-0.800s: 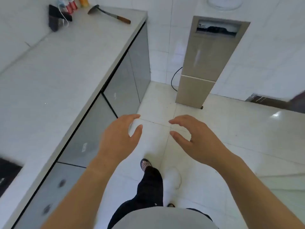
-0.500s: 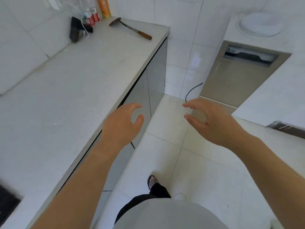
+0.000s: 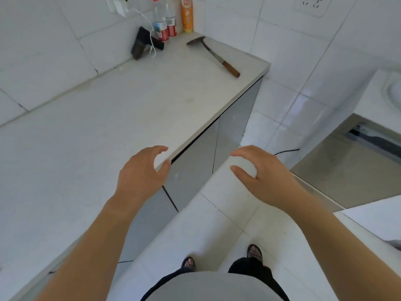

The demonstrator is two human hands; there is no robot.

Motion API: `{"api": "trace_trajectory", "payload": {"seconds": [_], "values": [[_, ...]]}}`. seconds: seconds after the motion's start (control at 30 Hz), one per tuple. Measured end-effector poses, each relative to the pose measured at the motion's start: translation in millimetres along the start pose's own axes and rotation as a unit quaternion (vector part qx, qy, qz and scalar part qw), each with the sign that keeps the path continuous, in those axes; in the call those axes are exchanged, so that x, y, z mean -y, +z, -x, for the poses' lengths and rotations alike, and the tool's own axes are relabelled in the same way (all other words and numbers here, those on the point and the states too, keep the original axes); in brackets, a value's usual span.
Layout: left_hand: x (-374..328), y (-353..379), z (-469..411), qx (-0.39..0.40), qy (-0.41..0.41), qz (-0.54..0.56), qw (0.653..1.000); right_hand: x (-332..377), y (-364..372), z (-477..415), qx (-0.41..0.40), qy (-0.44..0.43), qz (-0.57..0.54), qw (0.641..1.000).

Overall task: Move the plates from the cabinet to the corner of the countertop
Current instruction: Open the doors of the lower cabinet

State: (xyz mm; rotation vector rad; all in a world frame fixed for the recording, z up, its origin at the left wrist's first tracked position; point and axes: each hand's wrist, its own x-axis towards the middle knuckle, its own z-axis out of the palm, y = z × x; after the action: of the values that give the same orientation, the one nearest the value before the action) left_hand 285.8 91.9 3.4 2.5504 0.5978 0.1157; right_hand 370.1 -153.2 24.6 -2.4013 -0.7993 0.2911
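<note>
Head view: the worktop lies at your left, bottles and a spatula near its far corner; left hand loosely curled, empty, at its front edge; closed cabinet doors beneath; right hand likewise empty, over the floor

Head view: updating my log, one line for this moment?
left hand: open, empty; right hand: open, empty; cabinet doors: closed; countertop corner: no plates

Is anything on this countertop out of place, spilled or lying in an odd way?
Only a small thing: the wooden-handled utensil lies loose and slanted on the countertop, its handle end close to the front edge. Nothing looks spilled or broken.
</note>
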Motion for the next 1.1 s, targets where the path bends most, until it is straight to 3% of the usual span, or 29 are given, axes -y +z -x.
{"api": "trace_trajectory", "payload": {"seconds": [0.17,0.43,0.6,0.8,1.1], "values": [[-15,20,3,-0.012,-0.118,-0.020,0.993,-35,5,-50,0.108,-0.093,-0.006,0.990],[-46,71,21,-0.008,-0.267,-0.055,0.962,-91,10,-108,0.261,-0.208,0.023,0.942],[-57,89,33,-0.014,-0.306,-0.038,0.951,-97,26,-125,0.309,-0.234,0.009,0.922],[-48,92,41,-0.027,-0.330,-0.037,0.943,-88,46,-143,0.308,-0.242,-0.004,0.920],[-10,99,42,-0.017,-0.288,-0.047,0.956,-75,78,-133,0.308,-0.247,0.060,0.917]]}}
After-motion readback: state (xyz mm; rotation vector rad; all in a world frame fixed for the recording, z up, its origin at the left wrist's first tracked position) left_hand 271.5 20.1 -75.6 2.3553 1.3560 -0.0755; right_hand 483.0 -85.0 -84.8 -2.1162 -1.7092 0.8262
